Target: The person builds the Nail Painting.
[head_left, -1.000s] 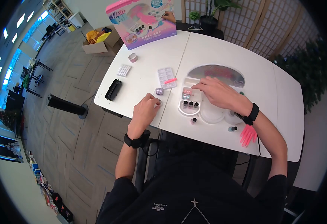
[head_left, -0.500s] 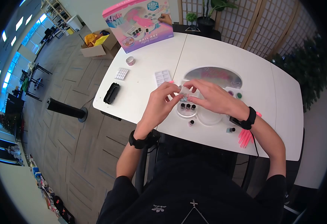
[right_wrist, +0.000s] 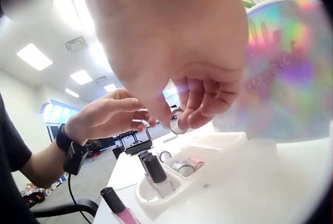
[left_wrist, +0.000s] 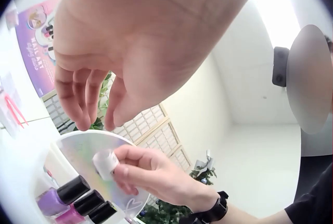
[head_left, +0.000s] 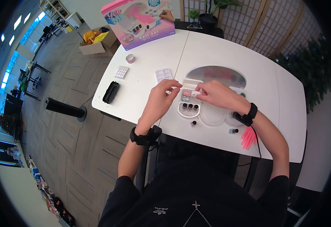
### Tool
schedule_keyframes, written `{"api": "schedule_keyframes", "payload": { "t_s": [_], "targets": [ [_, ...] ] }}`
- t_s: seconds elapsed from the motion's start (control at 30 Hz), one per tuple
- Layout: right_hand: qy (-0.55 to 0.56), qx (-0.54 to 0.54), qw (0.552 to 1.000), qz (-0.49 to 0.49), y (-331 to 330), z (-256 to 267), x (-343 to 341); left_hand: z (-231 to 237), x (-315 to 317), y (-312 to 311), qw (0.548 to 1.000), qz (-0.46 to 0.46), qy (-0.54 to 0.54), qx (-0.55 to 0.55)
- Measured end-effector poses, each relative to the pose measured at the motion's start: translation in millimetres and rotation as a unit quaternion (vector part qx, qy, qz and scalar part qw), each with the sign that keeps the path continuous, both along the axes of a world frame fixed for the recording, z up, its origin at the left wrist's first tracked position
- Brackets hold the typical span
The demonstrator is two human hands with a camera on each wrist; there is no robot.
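My right hand (head_left: 220, 96) pinches a small white cylindrical jar (left_wrist: 105, 164) between thumb and fingers, over the white nail studio base (head_left: 180, 113). Left of it, my left hand (head_left: 158, 99) hovers with loosely bent fingers and nothing between them. Small glitter jars (right_wrist: 183, 169) lie in one compartment of the base, below the right hand. A front compartment holds several nail polish bottles (head_left: 190, 107) with black caps. Behind the hands stands an oval shiny mirror panel (head_left: 229, 75).
A pink polish bottle (head_left: 193, 123), a teal bottle (head_left: 233, 131) and a pink plastic hand (head_left: 249, 138) lie near the front edge. Leftward are a white compartment tray (head_left: 163, 74), a black case (head_left: 111, 92), a white block pack (head_left: 121, 72), a round tub (head_left: 130, 58) and the product box (head_left: 139, 24).
My left hand rose from the table and moved right to meet my right hand over the base. Now the hands have parted slightly, with the white jar in my right hand.
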State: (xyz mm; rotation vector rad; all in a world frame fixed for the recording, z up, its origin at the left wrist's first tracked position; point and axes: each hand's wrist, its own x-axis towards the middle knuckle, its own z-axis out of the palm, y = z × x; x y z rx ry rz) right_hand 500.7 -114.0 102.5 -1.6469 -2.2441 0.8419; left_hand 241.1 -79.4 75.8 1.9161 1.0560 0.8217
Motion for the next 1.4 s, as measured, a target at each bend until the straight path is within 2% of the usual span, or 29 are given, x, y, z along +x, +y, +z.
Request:
{"api": "schedule_keyframes", "payload": {
  "t_s": [0.13, 0.33, 0.53, 0.83, 0.9, 1.0, 1.13, 1.4],
  "targets": [
    [-0.075, 0.017, 0.996, 0.049, 7, -26, 0, -4, -19, 6, 0.999, 0.03, 0.04, 0.002],
    [-0.171, 0.027, 0.981, 0.086, 13, -35, -6, -10, -46, 15, 0.994, 0.056, 0.09, 0.029],
    [-0.189, 0.027, 0.976, 0.103, 14, -32, -10, -17, -61, 22, 0.989, 0.077, 0.128, 0.026],
    [-0.172, 0.121, 0.972, 0.106, 14, -46, -7, -59, -81, 44, 0.98, 0.072, 0.167, -0.077],
    [-0.169, 0.107, 0.974, 0.108, 14, -43, -9, -66, -83, 45, 0.977, 0.071, 0.183, -0.086],
    [-0.17, 0.096, 0.975, 0.11, 16, -43, -9, -74, -84, 48, 0.98, 0.05, 0.179, -0.068],
    [-0.189, 0.082, 0.974, 0.094, 19, -40, -9, -72, -80, 49, 0.974, 0.07, 0.202, -0.079],
    [-0.118, 0.105, 0.986, 0.056, 14, -19, -4, -83, -79, 54, 0.977, 0.08, 0.19, -0.053]
  ]
}}
